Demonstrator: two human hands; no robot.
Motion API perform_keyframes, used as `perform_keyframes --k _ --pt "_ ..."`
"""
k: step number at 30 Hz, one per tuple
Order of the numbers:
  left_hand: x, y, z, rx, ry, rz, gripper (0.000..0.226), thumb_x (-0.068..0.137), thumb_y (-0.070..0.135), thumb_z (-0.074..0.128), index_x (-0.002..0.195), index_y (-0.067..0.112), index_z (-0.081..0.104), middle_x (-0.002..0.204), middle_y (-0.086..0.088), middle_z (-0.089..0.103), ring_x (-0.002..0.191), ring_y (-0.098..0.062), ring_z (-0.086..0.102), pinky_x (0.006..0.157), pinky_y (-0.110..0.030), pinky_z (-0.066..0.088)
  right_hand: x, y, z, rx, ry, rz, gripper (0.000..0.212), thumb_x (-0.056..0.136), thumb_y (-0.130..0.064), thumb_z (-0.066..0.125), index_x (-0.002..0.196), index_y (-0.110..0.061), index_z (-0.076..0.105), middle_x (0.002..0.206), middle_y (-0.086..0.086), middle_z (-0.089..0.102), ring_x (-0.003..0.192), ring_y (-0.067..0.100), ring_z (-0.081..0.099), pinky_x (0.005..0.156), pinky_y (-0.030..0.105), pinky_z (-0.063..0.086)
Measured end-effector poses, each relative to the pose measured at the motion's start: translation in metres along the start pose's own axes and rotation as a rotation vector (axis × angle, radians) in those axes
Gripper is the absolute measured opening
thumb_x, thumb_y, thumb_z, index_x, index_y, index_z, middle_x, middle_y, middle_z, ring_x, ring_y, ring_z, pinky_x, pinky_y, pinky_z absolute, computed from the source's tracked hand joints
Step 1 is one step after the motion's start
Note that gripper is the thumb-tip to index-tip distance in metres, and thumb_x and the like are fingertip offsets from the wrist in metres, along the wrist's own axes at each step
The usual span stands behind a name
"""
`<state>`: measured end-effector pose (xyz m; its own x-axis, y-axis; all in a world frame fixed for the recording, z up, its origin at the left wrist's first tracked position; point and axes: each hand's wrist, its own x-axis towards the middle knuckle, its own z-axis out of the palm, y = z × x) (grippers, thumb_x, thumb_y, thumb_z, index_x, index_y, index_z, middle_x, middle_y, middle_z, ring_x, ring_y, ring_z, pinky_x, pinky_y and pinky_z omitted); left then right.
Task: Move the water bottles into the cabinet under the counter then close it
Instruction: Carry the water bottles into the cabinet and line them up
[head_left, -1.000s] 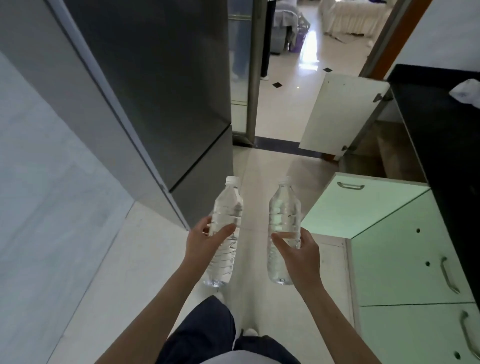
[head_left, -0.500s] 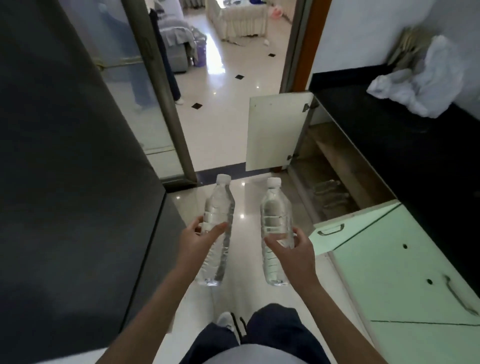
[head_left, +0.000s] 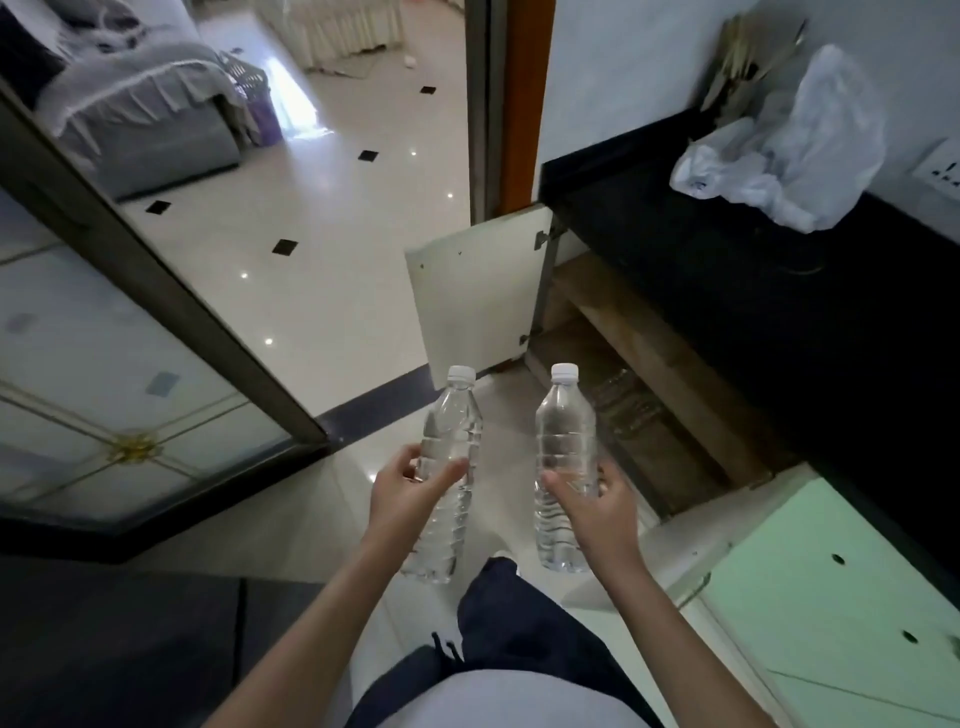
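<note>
**A:** Nearer now: the cabinet (head_left: 655, 382) looms larger than half a second ago, and its open door (head_left: 475, 299) stands just beyond both caps.

**B:** Who holds what?

**A:** Left hand (head_left: 410, 491) wraps fingers and thumb round the left bottle (head_left: 451, 428) at mid-body. Right hand (head_left: 600, 512) grasps the right bottle (head_left: 563, 434) likewise. Both are capped, roughly upright, side by side but apart, over the floor (head_left: 332, 291).

**B:** And the cabinet?

**A:** Under the black counter (head_left: 737, 270), right of the right bottle. A bag (head_left: 784, 156) lies on the counter.
</note>
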<state>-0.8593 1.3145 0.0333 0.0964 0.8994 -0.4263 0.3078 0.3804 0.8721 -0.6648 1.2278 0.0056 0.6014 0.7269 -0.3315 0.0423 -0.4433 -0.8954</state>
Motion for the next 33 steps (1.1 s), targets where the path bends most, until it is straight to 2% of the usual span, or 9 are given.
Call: perform_keyframes --k 5,9,15,17,20,25,30,31,33 --pt "0.094 0.069 0.02 0.035 -0.117 0.054 0.037 0.075 0.038 0.08 0.107 0.026 0.066 0.093 0.005 0.071 0.08 -0.009 0.068 0.063 -0.019 0.049 0.075 -0.05 0.007 0.05 0.109 0.013 0.039 0.077 -0.032 0.082 0.105 -0.016 0.061 0.089 -0.001 0.07 0.076 0.009 0.068 0.059 0.016 0.046" --pt "0.161 0.106 0.04 0.071 -0.255 0.064 0.028 0.076 0.035 0.08 0.099 0.029 0.065 0.088 0.006 0.071 0.071 -0.006 0.07 0.061 -0.019 0.05 0.114 -0.07 0.015 0.093 0.255 0.066 0.036 0.077 -0.032 0.082 0.101 -0.018 0.059 0.086 -0.003 0.07 0.071 0.003 0.067 0.055 0.011 0.045" --pt "0.266 0.116 0.074 0.235 -0.523 0.052 0.023 0.077 0.03 0.081 0.093 0.021 0.068 0.08 0.001 0.074 0.063 -0.005 0.07 0.052 -0.014 0.049 0.156 -0.057 0.055 0.185 0.539 0.224 0.029 0.075 -0.036 0.083 0.092 -0.023 0.063 0.078 -0.006 0.071 0.066 0.007 0.069 0.056 0.017 0.047" --pt "0.295 0.116 0.084 0.301 -0.608 0.033 0.025 0.075 0.032 0.082 0.09 0.02 0.066 0.076 0.003 0.073 0.061 -0.005 0.069 0.05 -0.014 0.048 0.165 -0.05 0.073 0.252 0.617 0.287 0.028 0.075 -0.034 0.083 0.093 -0.024 0.064 0.078 -0.006 0.073 0.065 0.006 0.07 0.054 0.015 0.049" --pt "0.325 0.115 0.1 0.388 -0.691 0.016 0.03 0.072 0.035 0.083 0.091 0.021 0.065 0.075 0.002 0.073 0.059 -0.006 0.07 0.05 -0.016 0.049 0.178 -0.039 0.092 0.3 0.684 0.379 0.03 0.075 -0.032 0.083 0.097 -0.024 0.064 0.081 -0.003 0.075 0.065 0.01 0.072 0.056 0.022 0.054" --pt "0.371 0.093 0.143 0.509 -0.77 -0.015 0.032 0.071 0.044 0.081 0.091 0.026 0.065 0.077 0.003 0.074 0.064 -0.009 0.071 0.059 -0.025 0.055 0.212 -0.012 0.103 0.343 0.751 0.478 0.034 0.075 -0.028 0.084 0.101 -0.021 0.063 0.079 -0.003 0.074 0.063 0.008 0.071 0.052 0.017 0.049" --pt "0.425 0.025 0.202 0.556 -0.797 -0.044 0.041 0.068 0.054 0.08 0.093 0.025 0.064 0.081 0.004 0.073 0.073 -0.014 0.071 0.066 -0.031 0.057 0.269 0.061 0.107 0.306 0.736 0.518 0.034 0.075 -0.028 0.082 0.102 -0.02 0.063 0.078 -0.004 0.073 0.062 0.008 0.07 0.052 0.018 0.049" --pt "0.436 0.008 0.215 0.564 -0.797 -0.042 0.043 0.068 0.054 0.08 0.095 0.024 0.064 0.083 0.003 0.072 0.074 -0.013 0.071 0.067 -0.03 0.057 0.282 0.081 0.109 0.305 0.736 0.511 0.033 0.075 -0.028 0.082 0.102 -0.021 0.063 0.079 -0.004 0.073 0.062 0.008 0.07 0.052 0.018 0.05" --pt "0.461 -0.032 0.241 0.527 -0.806 -0.038 0.035 0.075 0.044 0.079 0.095 0.021 0.063 0.079 0.004 0.071 0.065 -0.005 0.069 0.056 -0.019 0.053 0.311 0.13 0.114 0.28 0.731 0.496 0.032 0.076 -0.028 0.081 0.102 -0.023 0.062 0.081 -0.005 0.072 0.065 0.006 0.07 0.054 0.016 0.049"
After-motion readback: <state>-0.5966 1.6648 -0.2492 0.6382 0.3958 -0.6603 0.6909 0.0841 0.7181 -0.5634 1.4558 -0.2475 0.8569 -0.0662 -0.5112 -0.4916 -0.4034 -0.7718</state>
